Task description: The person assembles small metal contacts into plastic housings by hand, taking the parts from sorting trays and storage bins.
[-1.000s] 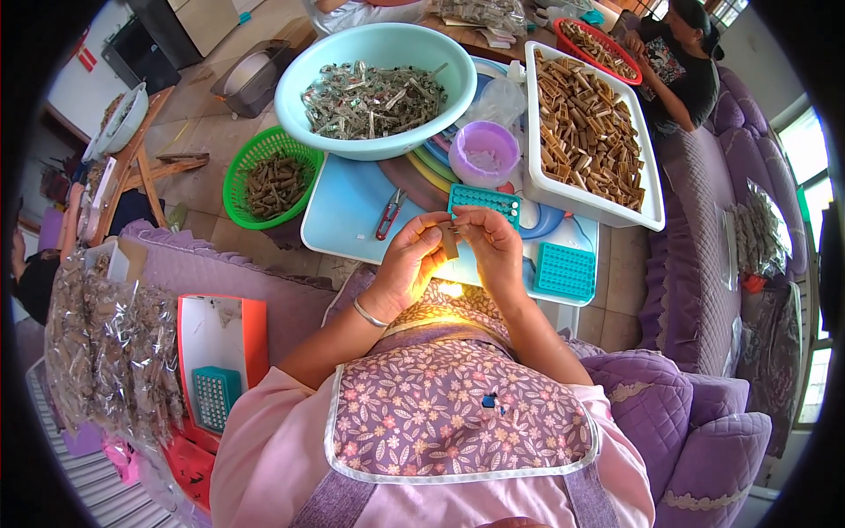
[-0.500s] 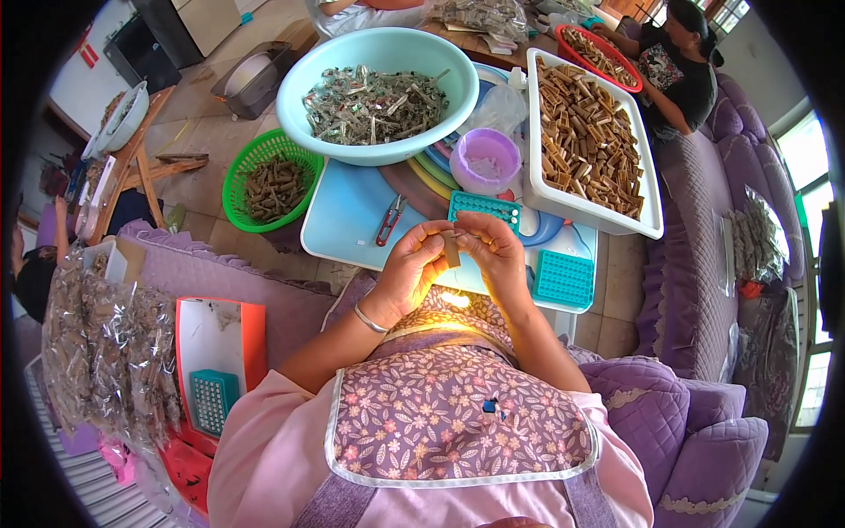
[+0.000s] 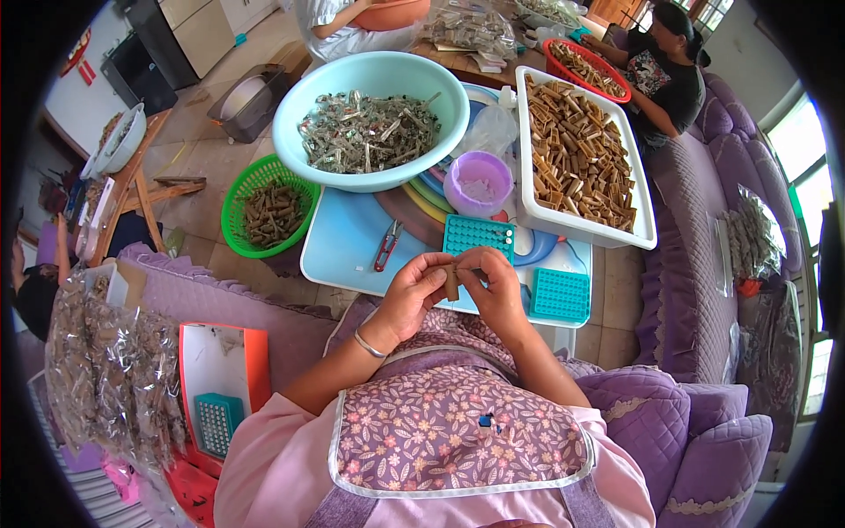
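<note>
Cannot fully discern far end of brown tubular piece [image 3: 452, 286] behind fingertips [image 3: 434, 278], nor orange basin [image 3: 393, 15], cropped at far edge.

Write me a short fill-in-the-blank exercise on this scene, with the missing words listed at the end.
1. The left hand and the right hand meet at a small piece that is ____ in colour.
2. The silvery bracelet is on the ____ wrist.
3. The snips lie on the table with handles coloured ____.
4. The basket to the left of the large pale-blue basin is coloured ____.

Missing words: brown; left; red; green.
</note>
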Action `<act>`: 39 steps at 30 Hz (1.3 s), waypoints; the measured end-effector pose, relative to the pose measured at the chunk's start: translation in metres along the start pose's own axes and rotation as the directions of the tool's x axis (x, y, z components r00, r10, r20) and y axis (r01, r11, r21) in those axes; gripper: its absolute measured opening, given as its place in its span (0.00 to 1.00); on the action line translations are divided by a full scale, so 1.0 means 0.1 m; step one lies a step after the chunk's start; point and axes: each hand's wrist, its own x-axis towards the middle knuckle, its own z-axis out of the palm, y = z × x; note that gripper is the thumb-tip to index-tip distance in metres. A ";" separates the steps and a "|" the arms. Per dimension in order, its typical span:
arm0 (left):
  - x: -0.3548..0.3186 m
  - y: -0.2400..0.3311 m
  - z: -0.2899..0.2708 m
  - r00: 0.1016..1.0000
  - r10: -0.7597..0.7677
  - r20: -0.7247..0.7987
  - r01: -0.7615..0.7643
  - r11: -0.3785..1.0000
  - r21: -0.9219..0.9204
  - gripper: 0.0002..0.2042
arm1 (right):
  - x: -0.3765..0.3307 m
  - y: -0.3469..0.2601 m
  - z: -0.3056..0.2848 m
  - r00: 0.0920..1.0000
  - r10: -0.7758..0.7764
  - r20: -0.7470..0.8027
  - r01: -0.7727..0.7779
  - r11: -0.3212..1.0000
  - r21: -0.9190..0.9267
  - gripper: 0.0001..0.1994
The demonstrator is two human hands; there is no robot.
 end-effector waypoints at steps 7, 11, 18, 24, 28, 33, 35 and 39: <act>-0.11 -0.04 -0.12 1.000 0.022 0.005 -0.023 0.986 0.167 0.12 | -0.15 0.06 0.05 0.997 -0.053 0.057 0.054 0.998 -0.017 0.07; -0.19 0.01 -0.12 1.000 0.025 0.018 -0.028 0.987 0.159 0.12 | -0.12 -0.11 0.02 0.997 -0.028 0.071 0.026 0.999 0.033 0.08; -0.38 0.13 -0.28 0.999 -0.019 -0.045 0.036 0.917 0.396 0.12 | -0.17 0.01 0.20 0.973 -0.137 0.187 0.143 0.989 -0.023 0.07; -0.51 0.71 -0.70 0.997 0.024 -0.069 0.002 0.933 0.360 0.18 | -0.04 -0.05 0.18 0.992 -0.006 0.127 -0.002 0.998 0.059 0.12; -0.34 1.37 -1.56 0.810 0.363 -0.461 -0.073 0.842 0.535 0.14 | -0.07 0.19 0.13 0.983 0.029 0.181 -0.028 1.000 -0.009 0.09; 0.09 1.77 -2.83 0.515 0.494 -0.701 0.064 0.793 0.606 0.15 | -0.10 0.25 0.15 0.980 0.052 0.193 -0.053 0.999 -0.002 0.06; 0.16 1.97 -3.11 0.483 0.571 -0.664 0.153 0.692 0.706 0.17 | -0.08 0.24 0.14 0.984 -0.002 0.178 0.006 1.000 -0.024 0.06; 0.52 2.39 -2.67 0.318 0.947 -0.038 0.344 -0.078 0.936 0.21 | -0.11 0.30 0.08 0.987 -0.031 0.158 0.043 0.997 -0.069 0.06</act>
